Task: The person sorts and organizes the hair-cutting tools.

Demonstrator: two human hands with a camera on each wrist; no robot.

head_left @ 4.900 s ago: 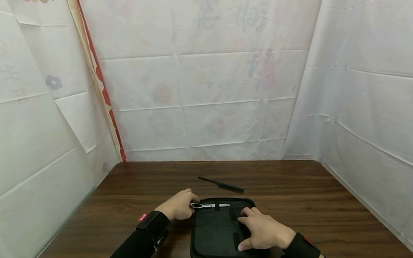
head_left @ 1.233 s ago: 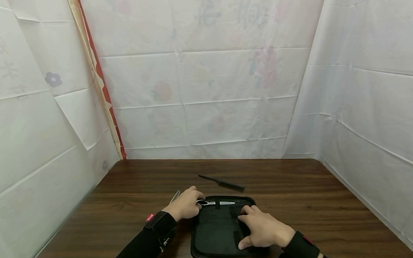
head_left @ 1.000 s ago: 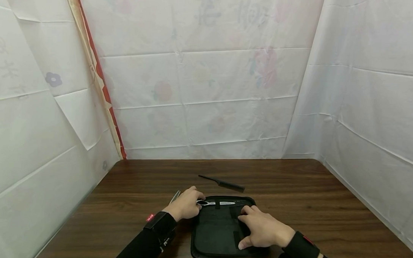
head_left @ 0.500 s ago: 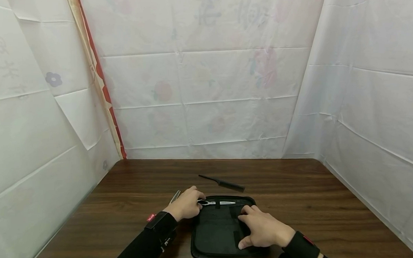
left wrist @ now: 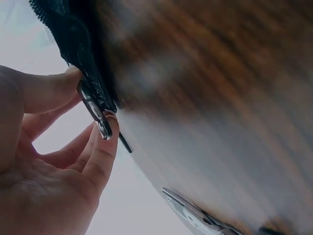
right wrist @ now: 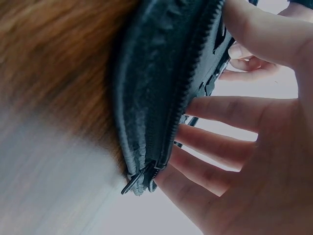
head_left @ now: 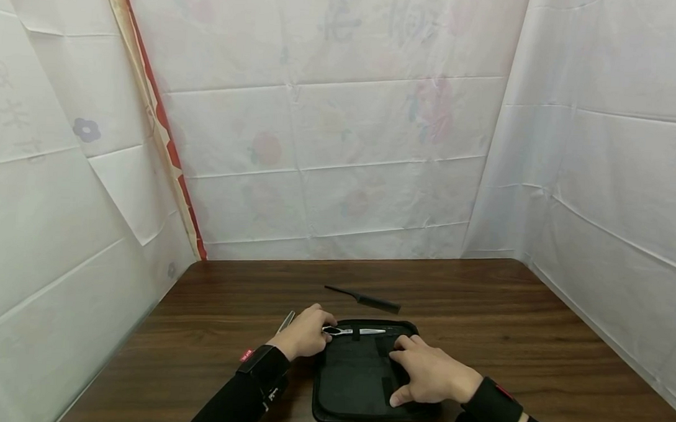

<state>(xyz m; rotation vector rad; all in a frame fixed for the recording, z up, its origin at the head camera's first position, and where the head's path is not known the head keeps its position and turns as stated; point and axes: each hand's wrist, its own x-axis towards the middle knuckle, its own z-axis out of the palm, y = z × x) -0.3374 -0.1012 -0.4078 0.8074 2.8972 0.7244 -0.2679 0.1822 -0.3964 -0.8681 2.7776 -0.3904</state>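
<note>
A black zippered case point(head_left: 360, 379) lies opened flat on the table. Near its far edge, silver hairdressing scissors point(head_left: 371, 331) pass under a small black strap point(head_left: 356, 333), blades toward the right. My left hand point(head_left: 304, 333) pinches their finger loops between thumb and fingertips at the case's far left corner; the loops point(left wrist: 95, 110) show close in the left wrist view. My right hand point(head_left: 430, 372) rests with spread fingers on the right side of the case, thumb near the front. In the right wrist view its fingertips lie along the zipper point(right wrist: 190, 73).
Beyond the case lies a black tail comb point(head_left: 376, 303), tail to the left. A second silver pair of scissors point(left wrist: 188, 210) lies left of my left hand, partly hidden behind it in the head view. White sheets point(head_left: 339, 174) hang behind the brown table point(head_left: 229, 288).
Over the last five seconds my left hand has shifted right, sliding the scissors further under the strap. The second scissors came into sight behind it. During the last second almost nothing has moved.
</note>
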